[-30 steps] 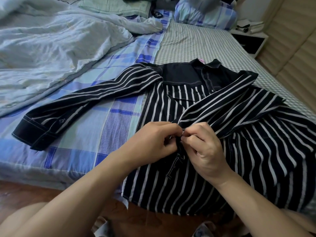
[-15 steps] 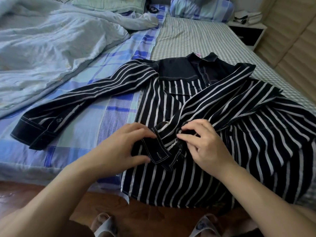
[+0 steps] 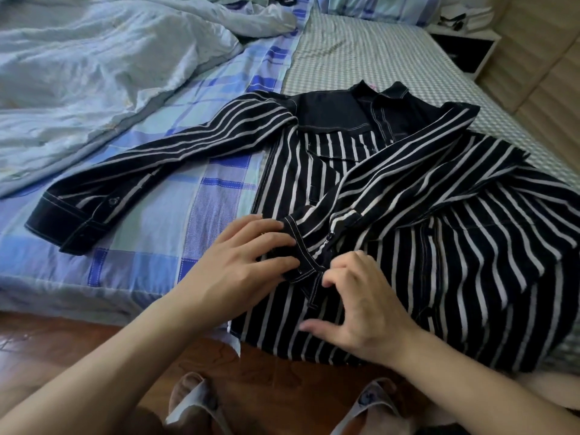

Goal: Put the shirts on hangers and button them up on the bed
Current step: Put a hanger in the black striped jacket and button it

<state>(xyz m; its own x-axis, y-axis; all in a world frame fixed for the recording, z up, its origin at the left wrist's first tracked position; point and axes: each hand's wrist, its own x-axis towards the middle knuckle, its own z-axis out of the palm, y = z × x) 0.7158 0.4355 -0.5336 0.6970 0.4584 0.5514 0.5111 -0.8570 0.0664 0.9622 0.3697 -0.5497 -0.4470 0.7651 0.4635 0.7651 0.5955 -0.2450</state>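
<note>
A: So, where is the shirt [image 3: 408, 221] right now?

B: It lies face up across the near edge of the bed [image 3: 361, 58], collar away from the person, hem hanging toward the floor [image 3: 282, 372]. One sleeve [image 3: 175, 171] stretches out over the plaid sheet [image 3: 150, 246]; the other is folded across the chest. I see no hanger, only a hint of pink at the collar.

A: And the hands?

B: The left hand [image 3: 251, 255] lies on the stitched edge of the front band [image 3: 301, 252], fingers fairly straight, holding it down more than gripping it. The right hand [image 3: 367, 306] hovers just beside the band, fingertips curled toward it, thumb stuck out, nothing pinched between them that I can make out.

A: The step in hand, then?

B: I judge it to be closing a middle button [image 3: 329, 236], which sits just above the right hand.

A: How to do it well?

B: Lay the two edges flat, one over the other, so the hole sits over its own button, not a neighbour's. Pinch the button edge-on, hold the band taut, and push through. Move the crossed sleeve aside first, I would say, as it bunches the cloth.

A: Anything beyond?

B: A rumpled duvet [image 3: 94, 73] well to the left, and slippers [image 3: 194, 406] on the floor below.
</note>
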